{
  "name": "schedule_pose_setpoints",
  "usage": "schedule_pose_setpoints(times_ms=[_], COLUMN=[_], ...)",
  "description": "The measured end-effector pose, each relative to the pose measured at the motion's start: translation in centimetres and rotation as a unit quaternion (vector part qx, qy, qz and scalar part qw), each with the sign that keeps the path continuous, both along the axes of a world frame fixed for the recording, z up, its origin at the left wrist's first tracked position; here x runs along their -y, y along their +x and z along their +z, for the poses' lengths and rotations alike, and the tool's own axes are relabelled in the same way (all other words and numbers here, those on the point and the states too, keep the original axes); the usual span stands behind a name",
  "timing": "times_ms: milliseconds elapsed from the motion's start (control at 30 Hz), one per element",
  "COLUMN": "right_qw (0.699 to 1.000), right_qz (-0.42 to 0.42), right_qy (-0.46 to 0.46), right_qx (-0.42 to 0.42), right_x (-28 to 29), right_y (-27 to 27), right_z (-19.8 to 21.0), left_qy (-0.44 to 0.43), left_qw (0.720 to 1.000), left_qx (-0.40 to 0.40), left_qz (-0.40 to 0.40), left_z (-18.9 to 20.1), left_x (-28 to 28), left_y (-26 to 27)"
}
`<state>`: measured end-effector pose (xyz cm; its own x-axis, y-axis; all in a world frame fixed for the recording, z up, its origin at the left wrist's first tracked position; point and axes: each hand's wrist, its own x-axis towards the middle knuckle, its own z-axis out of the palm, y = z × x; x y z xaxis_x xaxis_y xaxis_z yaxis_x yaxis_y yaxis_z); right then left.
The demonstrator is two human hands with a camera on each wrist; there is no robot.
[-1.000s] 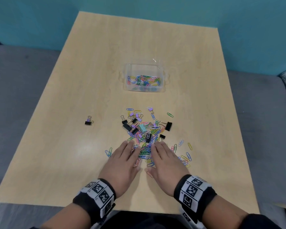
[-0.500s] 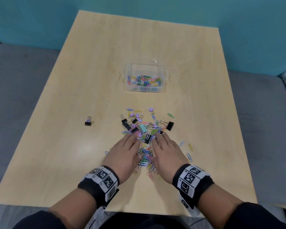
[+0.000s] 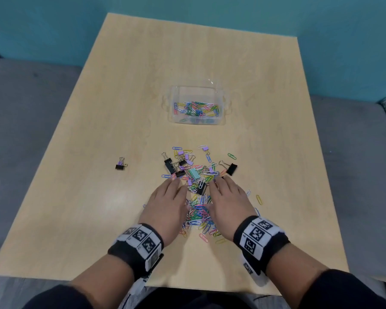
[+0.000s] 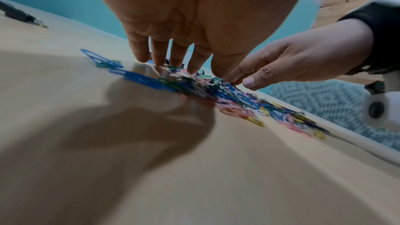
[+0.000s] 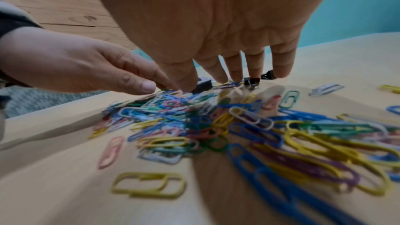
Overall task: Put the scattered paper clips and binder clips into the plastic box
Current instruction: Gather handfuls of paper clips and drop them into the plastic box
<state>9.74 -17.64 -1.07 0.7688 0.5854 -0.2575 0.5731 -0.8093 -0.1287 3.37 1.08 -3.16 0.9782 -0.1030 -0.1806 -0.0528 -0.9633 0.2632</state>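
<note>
A heap of coloured paper clips [image 3: 198, 215] mixed with black and purple binder clips [image 3: 231, 169] lies on the wooden table [image 3: 98, 130] near its front edge. My left hand [image 3: 167, 201] and right hand [image 3: 228, 200] lie palm down on either side of the heap, fingers straight, fingertips touching the clips. The left wrist view has the left fingers [image 4: 160, 54] pressing on the clips [image 4: 216, 90]. The right fingers [image 5: 236, 67] rest on the pile [image 5: 238, 126]. The clear plastic box [image 3: 197, 105], holding several paper clips, stands beyond the heap.
One lone black binder clip [image 3: 120, 166] lies apart to the left on the table. A few stray paper clips [image 3: 259, 199] lie right of my right hand. A grey couch surrounds the table, and a teal wall stands behind.
Both hands have slid forward over the heap toward the box, reaching the binder clips; loose paper clips now trail behind the palms.
</note>
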Motion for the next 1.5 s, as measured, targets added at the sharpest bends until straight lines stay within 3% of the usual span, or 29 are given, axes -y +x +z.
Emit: schedule_pose_setpoints(times_ms=[233, 433, 833, 1167, 1500], right_qw=[0.999, 1.000, 0.995, 1.000, 0.999], right_qz=[0.014, 0.021, 0.086, -0.002, 0.035], right_qy=[-0.004, 0.016, 0.027, -0.001, -0.007], right_qx=[-0.037, -0.009, -0.033, -0.004, -0.031], right_x=[0.5, 2.8, 0.4, 0.5, -0.5], right_y=[1.5, 0.2, 0.8, 3.1, 4.5], right_z=[-0.1, -0.1, -0.4, -0.1, -1.1], left_qy=[-0.017, -0.017, -0.010, -0.013, -0.009], left_qw=[1.000, 1.000, 0.999, 1.000, 1.000], left_qx=[-0.004, -0.014, -0.011, -0.005, 0.003], left_qz=[-0.007, -0.011, -0.030, -0.012, 0.025], left_z=[0.4, 0.5, 0.9, 0.7, 0.0], left_x=[-0.9, -1.6, -1.2, -1.6, -2.7], left_y=[0.8, -1.3, -0.2, -0.6, 1.9])
